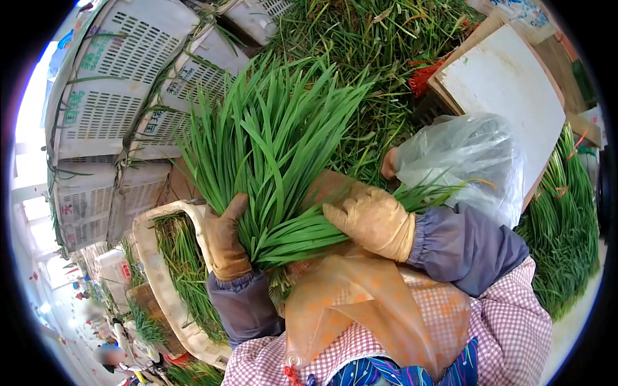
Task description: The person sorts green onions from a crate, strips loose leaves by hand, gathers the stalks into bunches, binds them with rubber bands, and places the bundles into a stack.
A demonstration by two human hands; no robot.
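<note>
With fingers curled around its lower end, holds the green leaf bunch (pixel 273 141) in the left hand (pixel 228 248), before the apron (pixel 360 296); points most tips forward, long axis away from the body. Angles the right hand (pixel 376 222) inward over sideways leaves, grip hidden.

The leaves (pixel 270 141) are bright green. The left glove (pixel 225 241) is brownish tan, the right glove (pixel 380 222) yellower, the sleeves (pixel 463 244) greyish purple. Maroon-and-white checks cover the garment (pixel 515 309); orange blotches mark the amber apron (pixel 360 289). Whitish crates (pixel 112 67) bear green and dark lettering.
</note>
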